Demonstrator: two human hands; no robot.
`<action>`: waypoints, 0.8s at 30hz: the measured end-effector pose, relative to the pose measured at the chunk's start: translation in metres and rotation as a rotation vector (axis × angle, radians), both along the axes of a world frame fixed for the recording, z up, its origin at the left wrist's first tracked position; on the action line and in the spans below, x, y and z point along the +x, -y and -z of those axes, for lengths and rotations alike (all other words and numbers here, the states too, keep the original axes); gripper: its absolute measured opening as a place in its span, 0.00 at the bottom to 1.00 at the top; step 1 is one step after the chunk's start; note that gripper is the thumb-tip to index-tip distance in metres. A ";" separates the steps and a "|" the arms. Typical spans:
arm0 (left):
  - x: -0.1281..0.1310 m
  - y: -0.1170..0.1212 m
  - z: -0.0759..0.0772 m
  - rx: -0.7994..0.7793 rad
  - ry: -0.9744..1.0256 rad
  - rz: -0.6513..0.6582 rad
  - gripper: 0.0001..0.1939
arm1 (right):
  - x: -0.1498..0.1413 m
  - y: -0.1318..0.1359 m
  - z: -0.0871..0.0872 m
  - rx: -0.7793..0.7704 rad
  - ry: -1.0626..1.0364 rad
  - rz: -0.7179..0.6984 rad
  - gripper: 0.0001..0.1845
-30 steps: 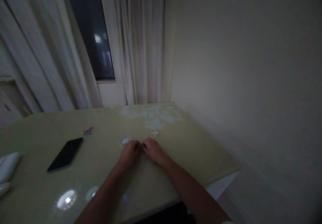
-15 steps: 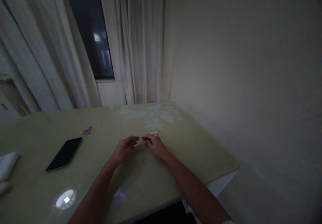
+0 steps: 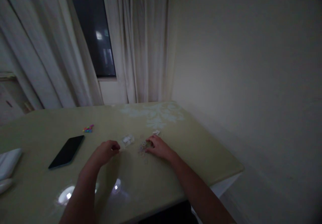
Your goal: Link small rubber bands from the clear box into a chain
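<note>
My left hand (image 3: 107,151) hovers over the table with its fingers curled into a pinch. What they hold, if anything, is too small to make out. Just right of it lies a small clear packet (image 3: 127,139) with something whitish inside. My right hand (image 3: 159,147) rests at a loose pile of small pale, see-through pieces (image 3: 142,146). Its thumb and forefinger are apart at the pile's right side, and the other fingers are partly hidden. Beyond that hand sits a small cluster of white pieces (image 3: 156,132).
A black tablet (image 3: 67,151) lies at the left, with a bunch of small coloured pieces (image 3: 88,129) behind it. White objects (image 3: 9,163) sit at the far left of the glossy table (image 3: 201,150). A wall (image 3: 238,83) runs along the right side.
My hands were close together over the pale pieces. The left has moved away to the left, uncovering the clear packet; the right has shifted slightly and its thumb and forefinger are spread.
</note>
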State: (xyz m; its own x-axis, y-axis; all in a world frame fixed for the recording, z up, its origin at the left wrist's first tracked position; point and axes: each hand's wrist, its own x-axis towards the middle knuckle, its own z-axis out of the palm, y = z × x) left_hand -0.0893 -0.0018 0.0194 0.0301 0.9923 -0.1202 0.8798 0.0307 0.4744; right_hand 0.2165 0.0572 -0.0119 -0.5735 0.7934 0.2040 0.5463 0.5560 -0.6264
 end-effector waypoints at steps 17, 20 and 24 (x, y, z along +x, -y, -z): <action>0.063 -0.002 0.010 0.001 -0.002 0.218 0.10 | -0.024 0.001 0.008 0.161 0.070 -0.082 0.19; 0.078 -0.003 0.016 0.069 0.038 0.238 0.10 | -0.015 0.004 0.006 0.160 0.050 -0.111 0.20; 0.084 -0.007 0.011 0.126 0.098 0.232 0.11 | -0.012 0.003 0.005 0.149 0.011 -0.088 0.24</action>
State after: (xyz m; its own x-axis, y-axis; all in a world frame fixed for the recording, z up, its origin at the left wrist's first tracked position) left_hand -0.0052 0.0053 0.0088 0.2638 0.9644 0.0180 0.8061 -0.2307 0.5449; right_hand 0.2043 0.0540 -0.0169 -0.6421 0.7015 0.3090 0.4983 0.6883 -0.5271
